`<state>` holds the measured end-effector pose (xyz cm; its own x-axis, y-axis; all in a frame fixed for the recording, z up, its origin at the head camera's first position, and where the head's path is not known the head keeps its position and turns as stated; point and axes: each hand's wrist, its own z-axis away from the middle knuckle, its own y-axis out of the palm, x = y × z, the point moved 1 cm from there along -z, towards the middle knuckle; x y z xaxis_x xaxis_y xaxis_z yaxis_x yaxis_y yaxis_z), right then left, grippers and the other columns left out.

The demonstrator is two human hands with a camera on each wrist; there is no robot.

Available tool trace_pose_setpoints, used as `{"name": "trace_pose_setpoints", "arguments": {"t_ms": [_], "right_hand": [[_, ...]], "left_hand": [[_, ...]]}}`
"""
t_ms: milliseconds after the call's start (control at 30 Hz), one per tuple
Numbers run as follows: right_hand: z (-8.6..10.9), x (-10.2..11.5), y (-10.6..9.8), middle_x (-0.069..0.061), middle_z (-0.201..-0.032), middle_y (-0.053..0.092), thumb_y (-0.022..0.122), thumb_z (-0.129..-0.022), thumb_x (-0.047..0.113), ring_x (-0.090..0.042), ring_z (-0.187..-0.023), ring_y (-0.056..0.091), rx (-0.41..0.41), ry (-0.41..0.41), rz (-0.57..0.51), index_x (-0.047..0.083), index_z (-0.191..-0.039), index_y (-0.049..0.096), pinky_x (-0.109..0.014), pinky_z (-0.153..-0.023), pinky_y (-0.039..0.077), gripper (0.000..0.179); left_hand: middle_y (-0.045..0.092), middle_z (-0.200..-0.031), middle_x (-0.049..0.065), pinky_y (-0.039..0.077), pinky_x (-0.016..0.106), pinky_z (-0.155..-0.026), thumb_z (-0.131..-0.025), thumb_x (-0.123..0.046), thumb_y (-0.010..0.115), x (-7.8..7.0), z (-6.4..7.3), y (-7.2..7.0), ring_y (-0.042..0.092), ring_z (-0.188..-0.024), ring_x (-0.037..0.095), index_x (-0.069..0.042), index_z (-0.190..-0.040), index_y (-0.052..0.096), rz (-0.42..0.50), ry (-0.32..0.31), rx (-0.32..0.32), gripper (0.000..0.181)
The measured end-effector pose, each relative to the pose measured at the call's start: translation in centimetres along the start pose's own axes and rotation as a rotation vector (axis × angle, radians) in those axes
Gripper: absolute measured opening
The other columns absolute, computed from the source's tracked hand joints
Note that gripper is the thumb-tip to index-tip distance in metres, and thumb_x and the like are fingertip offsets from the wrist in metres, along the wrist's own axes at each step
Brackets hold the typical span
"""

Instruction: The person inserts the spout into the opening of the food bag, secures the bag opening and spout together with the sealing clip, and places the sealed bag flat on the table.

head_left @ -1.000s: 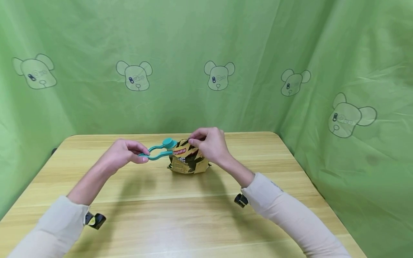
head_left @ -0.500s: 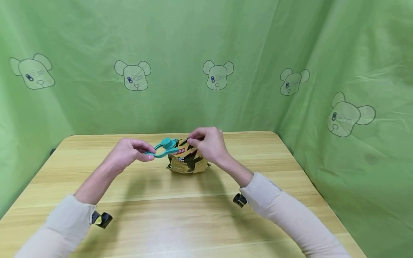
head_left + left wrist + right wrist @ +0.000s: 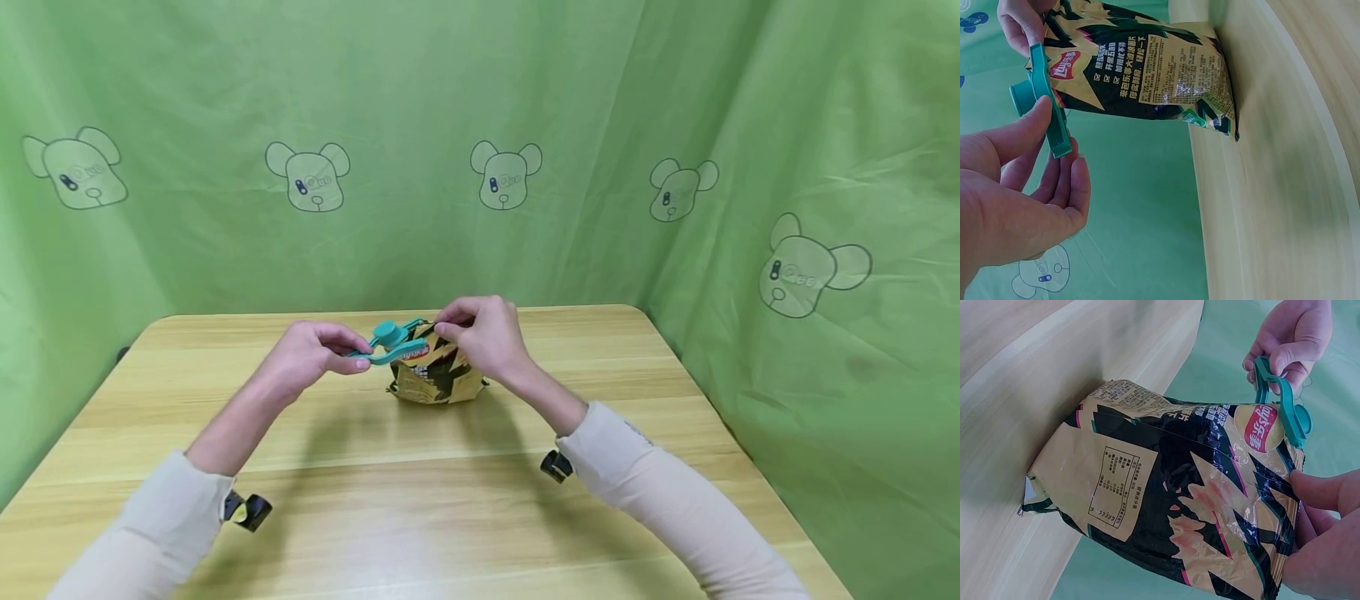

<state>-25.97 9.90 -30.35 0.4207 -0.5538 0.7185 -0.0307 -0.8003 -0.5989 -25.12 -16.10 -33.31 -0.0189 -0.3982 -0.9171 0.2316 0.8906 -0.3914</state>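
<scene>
A gold and black Lay's chip bag (image 3: 441,383) stands upright near the back of the table. My right hand (image 3: 489,337) pinches its top edge at the right, thumb in front in the right wrist view. In my left hand (image 3: 311,357) is a teal bag clip (image 3: 387,333) with a round cap, pinched at its hinge end between thumb and fingers. The clip's two arms are spread apart, one across the front of the bag's upper left corner and the other behind it. In the left wrist view, the clip (image 3: 1040,75) overlaps the bag's top beside the red logo.
The wooden table (image 3: 420,508) extends toward me in front of the bag. Green curtain (image 3: 420,242) with printed bear heads hangs behind the table and along its sides. Each sleeve cuff has a small black device (image 3: 557,466) at the wrist.
My left hand has moved to the right, sliding the clip's spread arms farther over the bag's upper left corner. The right hand and bag have hardly moved.
</scene>
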Motion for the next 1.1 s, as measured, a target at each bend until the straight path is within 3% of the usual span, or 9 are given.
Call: {"name": "trace_pose_setpoints", "arguments": {"t_ms": [233,433,800,1100], "right_hand": [[-0.1,0.0,0.0,-0.005,-0.088,0.078,0.078,-0.089,0.009,-0.014,-0.073,0.07,-0.002,-0.005,0.003,0.009,-0.093,0.08,-0.026,-0.064,0.057,0.004],[-0.1,-0.1,0.0,-0.004,-0.088,0.078,0.077,-0.09,0.009,-0.014,-0.074,0.07,-0.002,0.001,0.0,0.009,-0.093,0.08,-0.027,-0.065,0.058,0.004],[0.0,-0.2,0.1,-0.004,-0.088,0.078,0.078,-0.089,0.009,-0.014,-0.075,0.071,-0.004,-0.002,-0.006,0.008,-0.094,0.079,-0.027,-0.067,0.059,0.005],[-0.2,-0.3,0.0,-0.005,-0.087,0.078,0.082,-0.086,0.01,-0.016,-0.076,0.074,-0.023,0.028,-0.013,0.006,-0.098,0.073,-0.03,-0.067,0.059,0.016]], "left_hand": [[0.07,-0.115,0.012,0.052,0.036,-0.099,-0.084,-0.007,0.082,-0.1,-0.2,0.1,0.066,-0.102,0.018,-0.001,-0.123,0.066,0.025,0.004,0.003,0.043],[0.066,-0.124,0.015,0.049,0.041,-0.106,-0.085,-0.008,0.081,-0.2,-0.5,0.2,0.063,-0.11,0.023,-0.003,-0.135,0.063,0.015,-0.01,0.01,0.053],[0.065,-0.128,0.019,0.041,0.047,-0.114,-0.087,-0.006,0.079,-0.4,-0.9,1.0,0.061,-0.113,0.026,0.003,-0.139,0.057,0.062,-0.03,0.004,0.058],[0.065,-0.125,0.017,0.049,0.034,-0.102,-0.086,-0.002,0.078,-0.8,-1.2,1.4,0.06,-0.113,0.025,0.003,-0.138,0.057,0.077,-0.005,-0.013,0.056]]}}
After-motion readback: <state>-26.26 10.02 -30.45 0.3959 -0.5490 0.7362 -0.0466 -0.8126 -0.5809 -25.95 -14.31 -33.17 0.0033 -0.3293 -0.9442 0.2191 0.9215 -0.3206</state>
